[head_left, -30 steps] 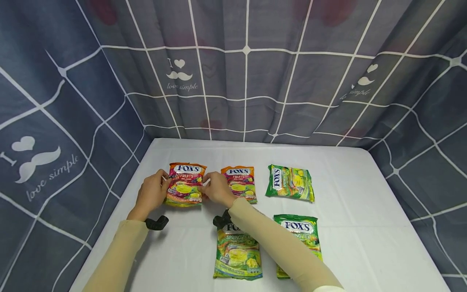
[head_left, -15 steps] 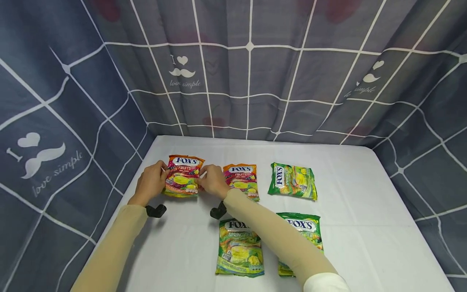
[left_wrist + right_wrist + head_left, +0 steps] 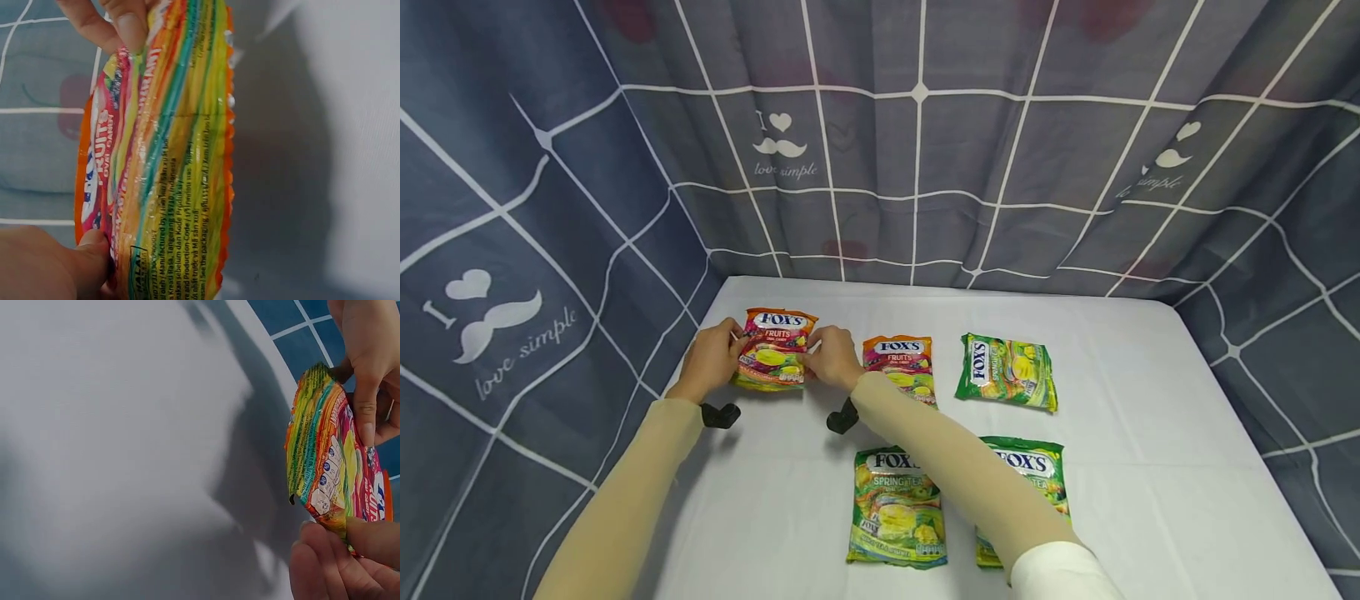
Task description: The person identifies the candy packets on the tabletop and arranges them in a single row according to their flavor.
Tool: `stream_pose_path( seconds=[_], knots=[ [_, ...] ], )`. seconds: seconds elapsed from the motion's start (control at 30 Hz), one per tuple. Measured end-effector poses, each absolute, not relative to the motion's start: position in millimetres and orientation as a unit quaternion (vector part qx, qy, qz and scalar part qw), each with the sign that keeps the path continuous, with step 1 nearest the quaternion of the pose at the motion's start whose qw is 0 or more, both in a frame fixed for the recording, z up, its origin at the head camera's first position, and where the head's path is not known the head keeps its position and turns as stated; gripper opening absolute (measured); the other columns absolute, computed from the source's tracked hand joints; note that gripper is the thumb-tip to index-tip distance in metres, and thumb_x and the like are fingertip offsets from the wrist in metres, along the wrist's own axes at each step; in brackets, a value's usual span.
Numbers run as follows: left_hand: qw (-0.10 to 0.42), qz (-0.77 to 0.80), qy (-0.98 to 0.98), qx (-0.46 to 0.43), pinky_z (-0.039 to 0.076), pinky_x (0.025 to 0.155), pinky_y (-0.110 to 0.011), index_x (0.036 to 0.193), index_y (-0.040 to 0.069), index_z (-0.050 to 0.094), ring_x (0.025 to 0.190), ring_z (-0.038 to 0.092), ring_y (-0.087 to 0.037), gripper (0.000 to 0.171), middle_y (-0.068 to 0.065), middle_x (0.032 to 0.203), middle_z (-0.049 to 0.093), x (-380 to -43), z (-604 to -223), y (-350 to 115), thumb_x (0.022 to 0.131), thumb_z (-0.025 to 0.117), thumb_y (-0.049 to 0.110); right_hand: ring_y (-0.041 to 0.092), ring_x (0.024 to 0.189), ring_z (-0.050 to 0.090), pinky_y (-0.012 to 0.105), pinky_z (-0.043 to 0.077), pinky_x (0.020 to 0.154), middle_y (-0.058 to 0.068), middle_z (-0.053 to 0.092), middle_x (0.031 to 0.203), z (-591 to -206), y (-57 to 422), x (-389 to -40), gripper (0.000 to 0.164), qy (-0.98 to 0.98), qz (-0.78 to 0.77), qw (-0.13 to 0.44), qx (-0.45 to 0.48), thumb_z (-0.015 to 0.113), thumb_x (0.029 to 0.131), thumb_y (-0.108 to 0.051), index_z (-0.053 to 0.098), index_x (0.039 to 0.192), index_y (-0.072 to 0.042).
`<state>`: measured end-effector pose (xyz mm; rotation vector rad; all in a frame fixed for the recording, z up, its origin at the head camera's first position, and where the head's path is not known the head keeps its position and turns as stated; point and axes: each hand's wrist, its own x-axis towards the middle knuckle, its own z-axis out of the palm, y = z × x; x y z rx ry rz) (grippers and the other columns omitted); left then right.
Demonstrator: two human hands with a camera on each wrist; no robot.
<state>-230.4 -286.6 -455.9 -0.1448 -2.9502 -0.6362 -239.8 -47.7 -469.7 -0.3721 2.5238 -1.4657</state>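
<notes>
An orange and red FOX'S Fruits candy bag [image 3: 772,354] is held between both hands near the table's back left corner. My left hand [image 3: 709,358] pinches its left edge, and my right hand [image 3: 833,358] grips the right edge between thumb and fingers. In the left wrist view the printed bottom of the candy bag [image 3: 181,169] faces the camera, with a shadow on the cloth beside it. From the right wrist the same candy bag [image 3: 328,450] looks tilted and raised off the table. Just right of my right hand lies a second Fruits candy bag [image 3: 901,354], its lower part behind the sleeve.
On the white table [image 3: 1135,492] lie green Spring Tea bags: one sideways [image 3: 1007,372] at back right, another bag [image 3: 897,517] in front, and a third bag [image 3: 1037,475] partly under the right forearm. Dark checked curtains [image 3: 880,150] enclose the back and sides.
Both hands have carried the Fruits candy bag toward the back of the table and slightly left. The other bags stay where they lay; the head view has shifted a little.
</notes>
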Motion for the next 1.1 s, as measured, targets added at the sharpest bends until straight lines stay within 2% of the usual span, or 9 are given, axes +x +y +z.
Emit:
stream_pose_path(
  seconds=[0.27,0.57,0.8,1.0,1.1],
  knots=[
    [0.043,-0.204,-0.977,-0.036,0.051,0.07,-0.052,0.113,-0.002,0.061,0.081,0.062,-0.036,0.016,-0.021,0.093,0.068,-239.6,-459.9,-292.6,0.112,0.064,0.014,0.027,0.066,0.078,0.024,0.058,0.058,0.013,0.076,0.074,-472.1,-59.7,-246.4,0.025,0.855,-0.498,0.103,-0.102,0.081,0.101,-0.009,0.071,0.115,0.008],
    [0.035,-0.196,-0.98,-0.024,0.051,0.069,-0.051,0.113,-0.001,0.06,0.081,0.063,-0.037,0.016,-0.02,0.095,0.068,-249.9,-466.6,-301.1,0.112,0.064,0.014,0.013,0.052,0.068,0.021,0.055,0.053,0.006,0.071,0.066,-481.1,-76.6,-258.9,0.023,0.853,-0.507,0.104,-0.064,0.083,0.099,-0.01,0.074,0.112,0.007],
    [0.028,-0.187,-0.982,-0.001,0.052,0.073,-0.054,0.115,0.0,0.059,0.086,0.063,-0.039,0.017,-0.023,0.103,0.068,-259.9,-467.8,-310.2,0.113,0.061,0.017,0.023,0.059,0.075,0.02,0.053,0.049,0.005,0.069,0.062,-478.9,-92.6,-265.1,0.022,0.843,-0.527,0.105,-0.035,0.083,0.099,-0.008,0.073,0.112,0.007],
    [0.01,-0.182,-0.983,0.032,0.049,0.071,-0.049,0.119,0.0,0.059,0.085,0.06,-0.038,0.019,-0.025,0.106,0.067,-265.9,-471.7,-317.5,0.116,0.057,0.018,0.027,0.064,0.078,0.022,0.054,0.048,0.01,0.072,0.068,-478.1,-107.0,-267.8,0.02,0.834,-0.542,0.095,-0.028,0.084,0.098,-0.005,0.074,0.11,0.007],
    [0.004,-0.184,-0.982,0.039,0.047,0.07,-0.047,0.121,0.0,0.059,0.084,0.059,-0.038,0.019,-0.024,0.104,0.065,-269.3,-473.2,-320.2,0.116,0.057,0.019,0.025,0.061,0.077,0.022,0.054,0.049,0.009,0.072,0.069,-479.5,-110.9,-270.5,0.021,0.834,-0.542,0.095,-0.025,0.083,0.098,-0.005,0.074,0.112,0.007]
  ],
)
